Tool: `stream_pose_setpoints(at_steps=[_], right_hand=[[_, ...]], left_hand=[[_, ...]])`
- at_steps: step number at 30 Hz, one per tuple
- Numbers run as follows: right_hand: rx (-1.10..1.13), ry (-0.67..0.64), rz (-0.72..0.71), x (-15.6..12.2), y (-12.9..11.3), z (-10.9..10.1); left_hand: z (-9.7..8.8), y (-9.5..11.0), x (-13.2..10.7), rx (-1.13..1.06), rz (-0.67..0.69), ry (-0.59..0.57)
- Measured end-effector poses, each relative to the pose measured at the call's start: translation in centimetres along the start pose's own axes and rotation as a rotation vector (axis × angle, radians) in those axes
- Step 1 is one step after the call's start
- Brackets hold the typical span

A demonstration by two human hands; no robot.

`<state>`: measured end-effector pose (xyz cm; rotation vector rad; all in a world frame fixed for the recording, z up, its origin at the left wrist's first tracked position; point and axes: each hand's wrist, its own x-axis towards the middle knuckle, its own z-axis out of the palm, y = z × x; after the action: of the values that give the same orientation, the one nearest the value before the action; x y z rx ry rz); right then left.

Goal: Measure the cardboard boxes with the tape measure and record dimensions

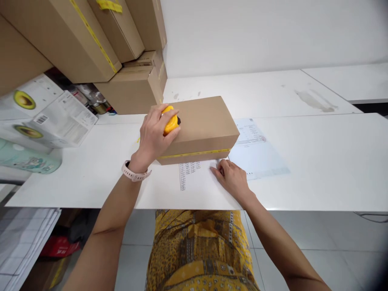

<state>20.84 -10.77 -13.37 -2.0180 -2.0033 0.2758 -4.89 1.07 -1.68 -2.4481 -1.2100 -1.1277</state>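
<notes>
Crosswise, one smooth oblong cardboard box (206, 121) lies on the white desk (327, 161), long axis running left to right, yellow tape (197, 153) along its near side; the left hand (154, 131) wraps around one rounded yellow tape measure (170, 124) atop its left end, while the right hand (232, 180) rests loosely curled, any contents hidden, by one white printed sheet (190, 174) and one bluish sheet (266, 161)

Between ten and eleven o'clock, boxes (124, 93) stand stacked, some with yellow tape (94, 38). Just past nine sit avocado-printed cartons (65, 123); at nine, a green bottle (30, 157) beside them. Wall (251, 36) at one, stain (313, 101) near half past two, cable (371, 220) past three, something red (59, 246) at eight.
</notes>
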Motion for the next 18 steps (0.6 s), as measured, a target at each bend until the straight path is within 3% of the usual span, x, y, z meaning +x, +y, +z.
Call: stream_pose_setpoints(at_steps=[2, 4, 6, 7, 9, 11, 15, 18], right_hand=[[0.011, -0.026, 0.010, 0.2, 0.3, -0.3], [-0.001, -0.041, -0.005, 0.5, 0.4, -0.5], [-0.029, -0.058, -0.028, 0.7, 0.5, -0.6], [-0.037, -0.069, -0.039, 0.7, 0.5, -0.7], [-0.009, -0.087, -0.069, 0.3, 0.7, -1.0], [0.101, -0.095, -0.092, -0.7, 1.3, -1.5], [0.524, -0.205, -0.008, -4.0, 3.0, -3.4], [0.919, -0.327, 0.005, -7.0, 4.3, -5.2]], left_hand=[[1.0, -0.5, -0.1, 0.042, -0.002, 0.044], [1.3, 0.0, -0.8, 0.075, 0.034, 0.174], [1.3, 1.4, -2.3, 0.065, 0.153, 0.241], [1.4, 2.2, -3.4, 0.030, 0.241, 0.214], [1.9, 3.7, -6.1, -0.072, 0.416, 0.049], [2.7, 4.3, -9.0, -0.197, 0.498, -0.158], [4.1, 3.1, -12.9, -0.281, 0.352, -0.534], [4.7, 2.2, -13.3, -0.299, 0.240, -0.764]])
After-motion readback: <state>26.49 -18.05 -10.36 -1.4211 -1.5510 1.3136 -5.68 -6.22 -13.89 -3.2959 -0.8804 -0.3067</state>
